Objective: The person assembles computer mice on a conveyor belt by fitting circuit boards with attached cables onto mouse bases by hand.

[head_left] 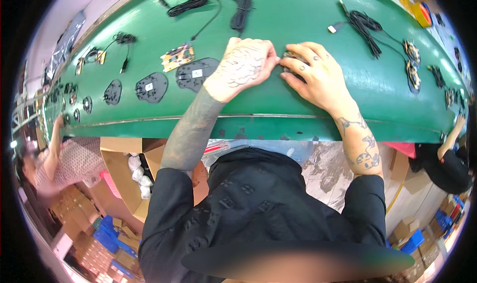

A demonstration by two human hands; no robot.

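Note:
My left hand (244, 63) is above the green work surface with its fingers curled and pressed together at the tips. Whatever is in them is hidden. Right beside it, my right hand (317, 70) curves over a small dark part (292, 55) and holds it between fingers and thumb; most of that part is covered. To the left of my left hand lie a black plastic base plate (188, 76) with a white label and a tan circuit board (178, 58). A coiled black cable (241, 12) rests just beyond my left hand.
More black base plates (151, 88) line the left. Another coiled cable (193, 5) lies at the back; at right a cable (366, 27) runs to boards (412, 69). A roll of tape (422, 15) stands far right. Co-workers sit at both ends; an open carton (124, 176) stands below left.

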